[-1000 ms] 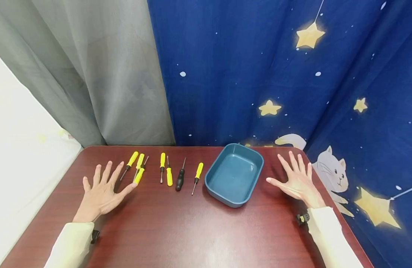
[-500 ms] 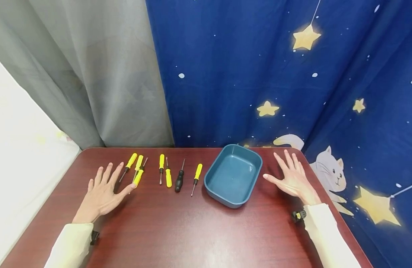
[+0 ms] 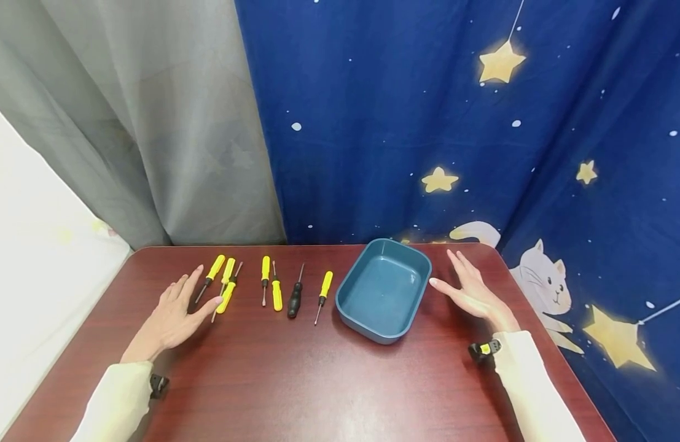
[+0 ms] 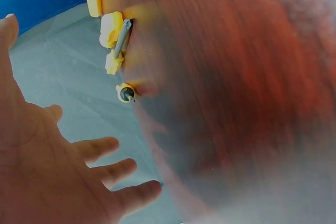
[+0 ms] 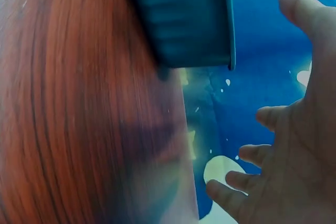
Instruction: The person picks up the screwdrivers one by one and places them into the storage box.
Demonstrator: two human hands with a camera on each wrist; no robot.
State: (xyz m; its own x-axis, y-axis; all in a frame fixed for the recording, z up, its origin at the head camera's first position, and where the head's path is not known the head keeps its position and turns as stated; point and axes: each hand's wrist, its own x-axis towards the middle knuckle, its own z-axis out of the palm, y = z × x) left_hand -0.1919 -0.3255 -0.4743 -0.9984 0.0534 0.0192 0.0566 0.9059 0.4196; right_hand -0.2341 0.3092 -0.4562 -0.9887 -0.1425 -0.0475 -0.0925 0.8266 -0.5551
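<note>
My left hand [image 3: 171, 319] hovers above the left side of the table, fingers extended and holding nothing. Nearest to it lies a group of yellow-handled screwdrivers [image 3: 214, 269]; in the head view the thumb tip overlaps the handle of one screwdriver [image 3: 226, 299], while the left wrist view shows the hand apart from them. To the right lie more yellow screwdrivers [image 3: 277, 296] and a black-handled screwdriver [image 3: 295, 301]. On the other side, my right hand [image 3: 475, 298] hangs in the air just right of a blue rectangular bin [image 3: 382, 294], its thumb close to the rim, fingers straight and holding nothing.
The dark red wooden table [image 3: 295, 387] carries everything. Behind it hang a grey curtain [image 3: 207, 135] and a blue curtain [image 3: 362, 153] with stars and a cat. The screwdrivers lie in a loose row left of the bin.
My right hand has moved left, nearer the bin, and turned so its fingers look closer together. The left hand has tilted slightly, its fingers less spread. The screwdrivers and bin stay in place.
</note>
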